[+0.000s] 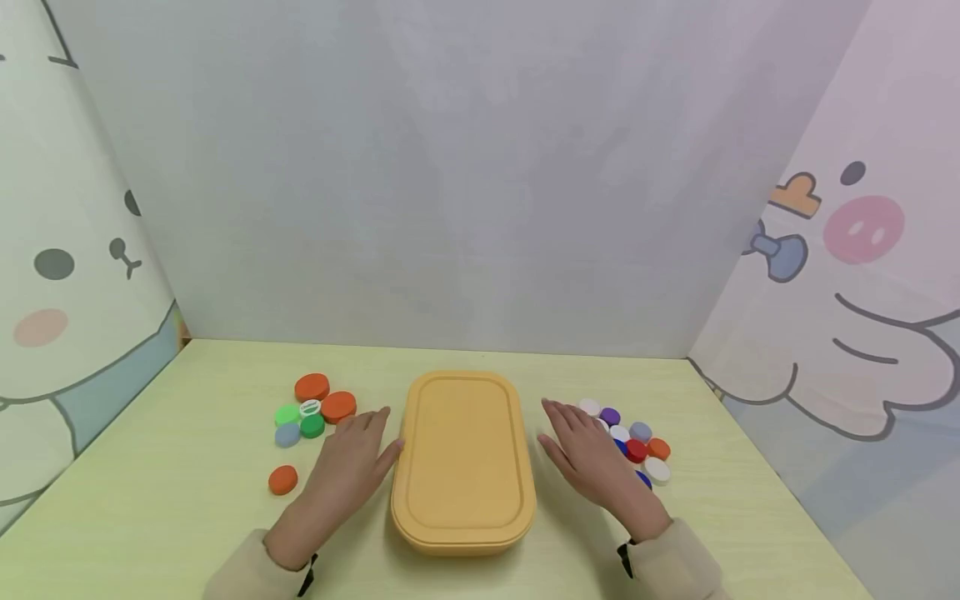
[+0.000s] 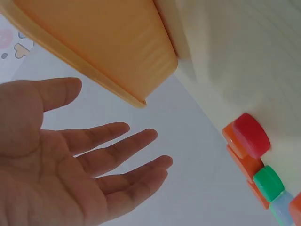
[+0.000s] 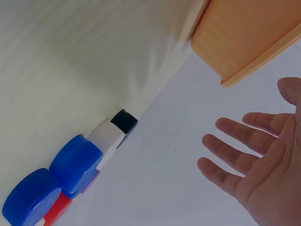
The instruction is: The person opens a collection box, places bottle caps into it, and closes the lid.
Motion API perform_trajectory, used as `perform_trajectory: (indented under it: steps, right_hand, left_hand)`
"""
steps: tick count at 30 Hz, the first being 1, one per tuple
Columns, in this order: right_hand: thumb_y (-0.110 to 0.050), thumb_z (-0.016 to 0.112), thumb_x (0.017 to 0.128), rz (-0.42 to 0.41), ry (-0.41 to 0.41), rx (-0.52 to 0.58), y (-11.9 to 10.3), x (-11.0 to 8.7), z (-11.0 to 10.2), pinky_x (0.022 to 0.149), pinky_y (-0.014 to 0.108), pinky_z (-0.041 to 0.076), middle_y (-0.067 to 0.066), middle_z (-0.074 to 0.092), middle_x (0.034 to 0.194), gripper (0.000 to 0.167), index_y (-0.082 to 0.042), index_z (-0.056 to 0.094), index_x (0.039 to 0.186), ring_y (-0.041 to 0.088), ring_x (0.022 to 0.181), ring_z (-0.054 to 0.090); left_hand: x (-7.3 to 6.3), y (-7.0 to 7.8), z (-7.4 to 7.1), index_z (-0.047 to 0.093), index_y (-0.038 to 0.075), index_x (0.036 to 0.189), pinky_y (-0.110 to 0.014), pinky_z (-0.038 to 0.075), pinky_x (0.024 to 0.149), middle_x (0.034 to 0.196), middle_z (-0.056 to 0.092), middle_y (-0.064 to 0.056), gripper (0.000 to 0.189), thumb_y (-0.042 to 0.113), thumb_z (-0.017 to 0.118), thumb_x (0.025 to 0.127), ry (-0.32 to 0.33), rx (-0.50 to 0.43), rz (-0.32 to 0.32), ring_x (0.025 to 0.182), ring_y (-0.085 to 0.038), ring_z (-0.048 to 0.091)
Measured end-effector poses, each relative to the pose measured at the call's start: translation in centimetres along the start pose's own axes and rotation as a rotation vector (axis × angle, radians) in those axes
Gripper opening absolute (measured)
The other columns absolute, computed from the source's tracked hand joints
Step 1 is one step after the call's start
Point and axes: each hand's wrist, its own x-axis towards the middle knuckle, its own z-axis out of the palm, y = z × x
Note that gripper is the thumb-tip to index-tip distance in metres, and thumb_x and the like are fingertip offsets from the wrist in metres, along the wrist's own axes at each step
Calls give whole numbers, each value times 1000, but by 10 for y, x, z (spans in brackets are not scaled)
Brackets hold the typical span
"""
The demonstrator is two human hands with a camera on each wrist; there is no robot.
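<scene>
An orange-yellow lidded box (image 1: 463,458) stands in the middle of the table, its lid on. My left hand (image 1: 348,462) hovers at the box's left side with fingers extended, the thumb near the rim. My right hand (image 1: 592,458) is held to the right of the box, fingers straight and apart from its wall. Both palms face the box, and the wrist views show nothing in the left palm (image 2: 51,174) or the right palm (image 3: 277,183).
Left of the box lie several bottle caps, among them an orange-red cap (image 1: 312,387), a green cap (image 1: 312,426) and a lone orange cap (image 1: 282,480). More caps, including a white cap (image 1: 657,471) and a blue cap (image 3: 75,165), lie at the right. A pale curtain (image 1: 450,183) hangs behind.
</scene>
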Motion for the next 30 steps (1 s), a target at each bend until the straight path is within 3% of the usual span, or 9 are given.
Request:
perform_trajectory:
  steps: [12, 24, 30]
  right_hand:
    - [-33, 49, 92, -62, -28, 45, -9, 32, 3, 97, 47, 41, 16, 52, 129, 54, -1, 40, 135, 32, 119, 49]
    - [-32, 46, 94, -19, -92, 111, -9, 54, 7, 99, 45, 40, 21, 51, 127, 51, 3, 42, 132, 34, 118, 49]
    - [-27, 49, 94, -52, -82, 170, -7, 60, 13, 96, 44, 42, 22, 53, 124, 48, 5, 44, 128, 34, 115, 52]
  left_hand:
    - [8, 18, 5, 50, -6, 125, -47, 46, 86, 111, 58, -21, 55, 36, 54, 89, -88, 26, -38, 98, -36, 56]
    - [11, 26, 8, 52, -6, 121, -37, 51, 66, 99, 58, -17, 53, 33, 59, 86, -91, 29, -75, 80, -27, 53]
    - [11, 29, 8, 51, -7, 117, -30, 50, 56, 90, 55, -14, 47, 27, 59, 86, -87, -15, -86, 65, -19, 50]
